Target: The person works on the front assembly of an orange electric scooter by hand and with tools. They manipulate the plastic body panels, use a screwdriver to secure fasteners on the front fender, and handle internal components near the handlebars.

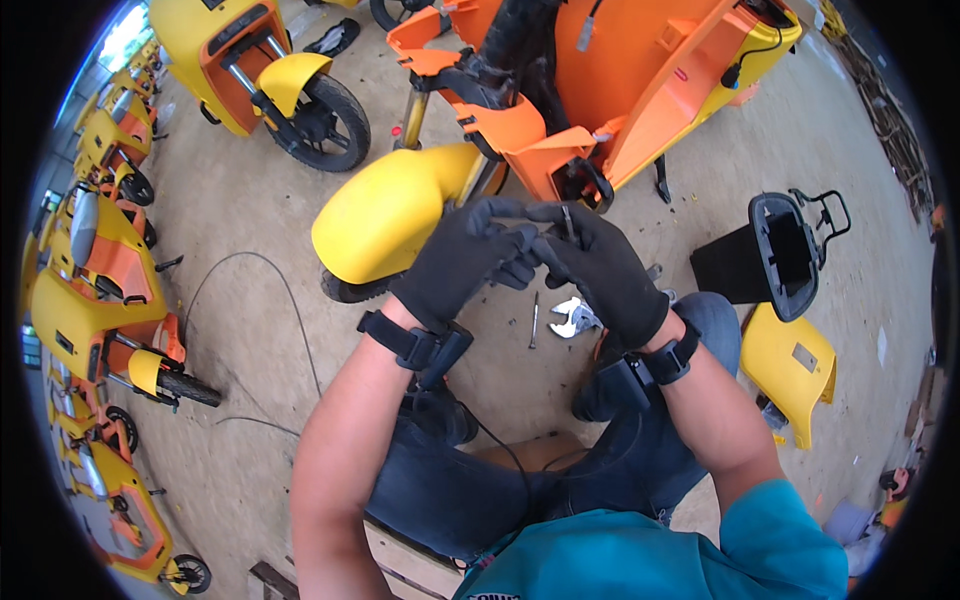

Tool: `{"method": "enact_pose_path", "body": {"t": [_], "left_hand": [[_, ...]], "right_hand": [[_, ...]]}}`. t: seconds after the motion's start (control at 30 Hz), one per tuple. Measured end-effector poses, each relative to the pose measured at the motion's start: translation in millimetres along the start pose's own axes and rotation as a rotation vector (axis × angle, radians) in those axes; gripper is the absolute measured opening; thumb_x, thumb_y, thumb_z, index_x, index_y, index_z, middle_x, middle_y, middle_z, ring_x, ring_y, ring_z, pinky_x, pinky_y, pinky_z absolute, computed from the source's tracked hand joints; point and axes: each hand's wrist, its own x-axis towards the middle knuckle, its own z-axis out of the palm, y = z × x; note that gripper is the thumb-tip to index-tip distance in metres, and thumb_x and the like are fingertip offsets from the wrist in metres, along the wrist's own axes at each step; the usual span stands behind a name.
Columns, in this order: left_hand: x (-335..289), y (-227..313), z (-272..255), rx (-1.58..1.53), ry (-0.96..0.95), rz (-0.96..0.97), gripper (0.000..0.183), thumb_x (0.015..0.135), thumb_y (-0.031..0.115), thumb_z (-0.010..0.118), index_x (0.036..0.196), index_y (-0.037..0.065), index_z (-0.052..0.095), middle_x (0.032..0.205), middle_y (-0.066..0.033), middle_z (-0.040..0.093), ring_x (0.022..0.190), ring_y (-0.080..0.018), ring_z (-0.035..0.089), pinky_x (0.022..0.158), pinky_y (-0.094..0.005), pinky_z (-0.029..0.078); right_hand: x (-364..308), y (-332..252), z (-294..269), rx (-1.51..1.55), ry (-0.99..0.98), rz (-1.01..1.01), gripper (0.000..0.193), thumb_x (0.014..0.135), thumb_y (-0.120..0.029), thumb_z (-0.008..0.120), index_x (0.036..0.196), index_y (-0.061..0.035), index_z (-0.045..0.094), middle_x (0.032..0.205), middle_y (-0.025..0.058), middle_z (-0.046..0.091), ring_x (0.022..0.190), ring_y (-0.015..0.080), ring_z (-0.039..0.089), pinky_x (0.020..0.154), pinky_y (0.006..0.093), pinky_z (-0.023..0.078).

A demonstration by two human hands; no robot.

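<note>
Both my hands wear black gloves and meet in front of the partly dismantled orange and yellow scooter [632, 80]. My left hand [462, 258] is closed, its fingertips pinched close to those of my right; what they hold, if anything, is hidden. A thin metal piece [569, 221] pokes up between the fingers of my right hand [605, 275], which is closed on it; its exact kind is too small to tell. Just beyond my left hand is the scooter's yellow front fender [375, 215]. Below the hands, an adjustable wrench [574, 318] and a slim screwdriver-like tool [534, 320] lie on the floor.
At the right, a black bin-like box [735, 262] lies tipped beside a yellow body panel [790, 365]. Another yellow scooter [290, 90] stands at the upper left, and several more line the left side. A thin cable [268, 262] curves across the concrete floor [250, 350].
</note>
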Motion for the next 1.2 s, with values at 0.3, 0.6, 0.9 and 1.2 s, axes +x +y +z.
{"method": "enact_pose_path", "body": {"t": [0.3, 0.6, 0.9, 1.2], "left_hand": [[-1, -2, 3, -0.105, -0.036, 0.007, 0.047, 0.104, 0.03, 0.049, 0.139, -0.001, 0.043, 0.1, -0.0121, 0.068, 0.079, -0.0163, 0.068, 0.072, -0.0283, 0.057], [-15, 5, -22, -0.227, -0.002, 0.179, 0.045, 0.108, 0.031, 0.038, 0.137, -0.003, 0.046, 0.106, -0.0231, 0.067, 0.091, -0.0291, 0.069, 0.084, -0.0388, 0.057], [-9, 35, -35, 0.314, 0.55, 0.535, 0.028, 0.098, 0.014, 0.057, 0.12, -0.003, 0.058, 0.098, -0.0097, 0.067, 0.088, -0.0164, 0.065, 0.082, -0.0275, 0.051], [-13, -13, -167, 0.904, 1.032, 0.312, 0.041, 0.098, 0.035, 0.053, 0.111, -0.003, 0.063, 0.113, -0.0242, 0.065, 0.109, -0.0396, 0.059, 0.095, -0.0448, 0.045]], "right_hand": [[3, 6, -3, -0.105, -0.046, -0.019, 0.022, 0.095, -0.02, 0.062, 0.107, -0.0019, 0.062, 0.085, 0.0014, 0.06, 0.07, 0.0068, 0.056, 0.063, 0.023, 0.048], [1, 8, 3, 0.029, -0.047, 0.048, 0.022, 0.099, -0.025, 0.059, 0.092, -0.0041, 0.058, 0.074, 0.001, 0.056, 0.065, 0.0073, 0.054, 0.06, 0.0254, 0.046], [-5, -5, -4, 0.227, -0.03, 0.162, 0.024, 0.099, -0.022, 0.059, 0.109, -0.0004, 0.059, 0.084, 0.0032, 0.058, 0.07, 0.0101, 0.057, 0.064, 0.0246, 0.05], [0, -17, -14, 0.09, 0.145, -0.003, 0.02, 0.096, -0.023, 0.063, 0.099, -0.004, 0.057, 0.079, 0.0022, 0.057, 0.065, 0.0093, 0.056, 0.062, 0.024, 0.049]]}}
